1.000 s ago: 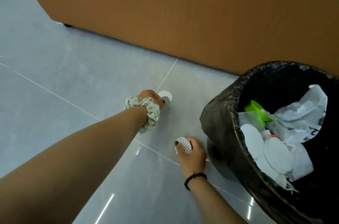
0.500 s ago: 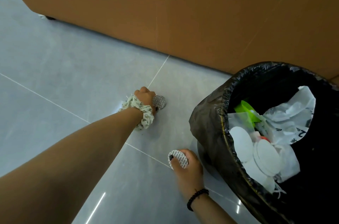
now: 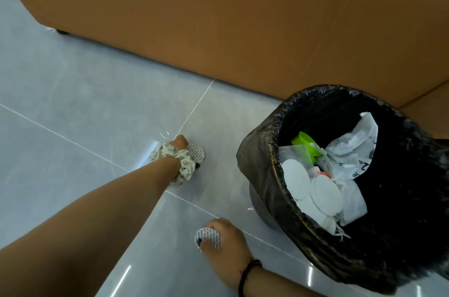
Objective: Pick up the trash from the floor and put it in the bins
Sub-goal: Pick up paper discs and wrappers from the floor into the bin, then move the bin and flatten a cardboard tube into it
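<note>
White printed paper discs were the trash in hand: the left hand (image 3: 179,142), reaching far out over the grey tiled floor (image 3: 85,92), appeared to pinch one disc (image 3: 197,152) low at the floor, though its fingers were mostly hidden behind a floral scrunchie (image 3: 178,163) on the wrist. The right hand (image 3: 227,245) curled its fingers around a second disc (image 3: 208,238) just beside the bin (image 3: 262,158). Open tile lay between the hands and toward the brown panel (image 3: 243,17) behind. The black-lined bin held white discs, crumpled plastic and a green scrap.
</note>
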Demonstrator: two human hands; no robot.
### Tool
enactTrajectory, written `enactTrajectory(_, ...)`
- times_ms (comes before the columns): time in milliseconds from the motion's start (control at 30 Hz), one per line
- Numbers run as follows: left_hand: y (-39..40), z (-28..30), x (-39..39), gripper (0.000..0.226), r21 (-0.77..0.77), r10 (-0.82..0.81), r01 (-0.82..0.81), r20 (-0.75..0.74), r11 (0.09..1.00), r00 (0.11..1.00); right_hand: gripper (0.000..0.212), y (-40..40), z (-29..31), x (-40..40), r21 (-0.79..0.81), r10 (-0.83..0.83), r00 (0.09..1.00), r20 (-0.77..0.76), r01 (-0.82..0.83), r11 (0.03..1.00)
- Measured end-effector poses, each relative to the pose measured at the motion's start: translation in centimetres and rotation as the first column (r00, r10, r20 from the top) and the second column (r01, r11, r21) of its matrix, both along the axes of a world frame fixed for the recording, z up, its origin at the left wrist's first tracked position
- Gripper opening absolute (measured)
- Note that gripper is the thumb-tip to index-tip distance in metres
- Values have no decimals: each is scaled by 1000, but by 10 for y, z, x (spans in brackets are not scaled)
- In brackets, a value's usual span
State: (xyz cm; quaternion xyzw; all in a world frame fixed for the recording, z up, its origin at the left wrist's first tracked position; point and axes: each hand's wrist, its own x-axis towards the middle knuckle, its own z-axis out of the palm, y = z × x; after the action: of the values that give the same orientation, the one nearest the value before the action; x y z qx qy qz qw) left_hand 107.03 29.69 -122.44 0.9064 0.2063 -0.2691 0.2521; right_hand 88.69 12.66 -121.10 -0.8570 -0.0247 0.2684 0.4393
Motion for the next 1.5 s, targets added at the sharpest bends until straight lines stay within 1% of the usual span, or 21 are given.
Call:
enactTrajectory(33,0,3,-6,45,35,9,-9,5,999,1000,4,-3,2,4,9,-49,999,14,49,999)
enactTrajectory(67,1,0,-12,46,69,18,-19,14,997,1000,3,-5,5,8,21,-103,995,12,103,994)
enactTrajectory(200,8,4,-39,73,105,-108,104,32,989,994,6,-10,11,28,109,-281,960,-13,280,954)
enactTrajectory(267,11,10,-52,61,76,-169,166,29,983,985,8,-8,22,33,134,-309,950,-33,311,941)
enactTrajectory(367,8,40,-69,35,-31,-226,230,91,973,970,5,-5,46,28,83,-149,989,-25,150,985)
enactTrajectory(433,5,73,-83,29,-216,-206,225,108,950,973,8,-7,68,12,23,48,998,-33,-47,999)
enactTrajectory(467,5,91,-89,28,-312,-190,216,111,925,975,13,-10,81,4,10,151,988,-35,-151,988)
enactTrajectory(533,-1,135,-103,26,-383,-203,250,160,889,966,16,-22,113,-12,1,322,946,-44,-322,947)
enactTrajectory(600,-12,175,-113,22,-406,-198,295,264,865,944,14,-39,151,-20,-9,416,908,-48,-416,909)
enactTrajectory(667,-26,206,-117,17,-474,-128,287,341,832,932,17,-58,190,-22,-32,429,903,-21,-430,902)
enactTrajectory(767,-57,243,-116,7,-536,-112,327,394,779,912,13,-96,240,-21,-76,327,939,107,-320,944)
enactTrajectory(833,-81,257,-112,4,-516,-183,400,420,757,889,10,-123,263,-18,-48,165,976,141,-160,986)
enactTrajectory(967,-126,264,-105,3,-436,-319,489,406,755,856,9,-168,284,-2,-79,-43,961,272,67,995)
enactTrajectory(1033,-146,263,-105,6,-400,-364,507,383,763,849,13,-182,277,9,-109,-106,953,284,142,984)
enactTrajectory(1100,-164,263,-108,13,-406,-357,475,333,781,873,27,-189,265,18,-139,-148,968,202,178,974)
enactTrajectory(1200,-189,267,-117,20,-546,-248,335,228,768,941,46,-196,261,24,-169,-145,986,79,157,973)
enactTrajectory(1267,-196,274,-126,30,-612,-147,199,135,766,980,50,-209,272,24,-151,-186,975,125,204,967)
enactTrajectory(1333,-195,273,-132,37,-622,-105,150,108,768,989,42,-233,281,21,-89,-305,928,212,330,940)
enactTrajectory(1400,-190,270,-137,43,-516,-78,183,218,837,973,33,-261,287,11,-46,-452,842,296,485,873)
enactTrajectory(1467,-187,265,-138,52,-210,-90,181,381,961,920,37,-287,279,1,-78,-588,693,417,672,736)
enactTrajectory(1500,-186,264,-139,57,-49,-99,131,420,990,902,45,-298,273,-6,-88,-649,602,464,761,643)
